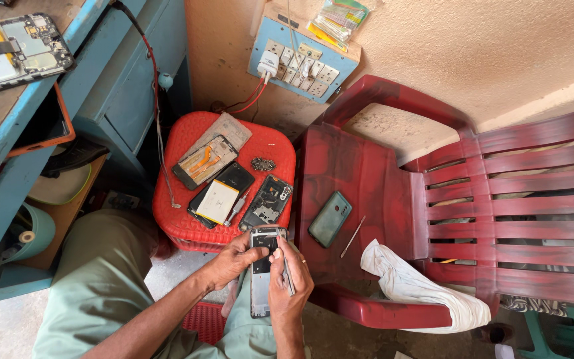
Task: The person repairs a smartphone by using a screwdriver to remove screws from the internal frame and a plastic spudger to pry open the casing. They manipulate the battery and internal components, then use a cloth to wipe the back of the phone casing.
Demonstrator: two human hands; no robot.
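My left hand (232, 260) grips the upper edge of an opened phone frame (260, 292) held upright over my lap. My right hand (289, 279) pinches a thin metal tool (285, 266), its tip on the frame's top part. Just beyond my hands stands a red plastic stool (174, 199). On it lie a phone with orange flex cables (204, 161), a pale battery (218, 201) on a black phone, a dark inner phone frame (267, 201) and a small pile of screws (263, 163).
A dark red plastic chair (367, 179) at right carries a green phone back cover (330, 218), a slim metal pick (353, 236) and a white cloth (420, 287). A blue bench (8, 113) with another opened phone (14, 50) stands at left. A switchboard (300, 63) hangs on the wall.
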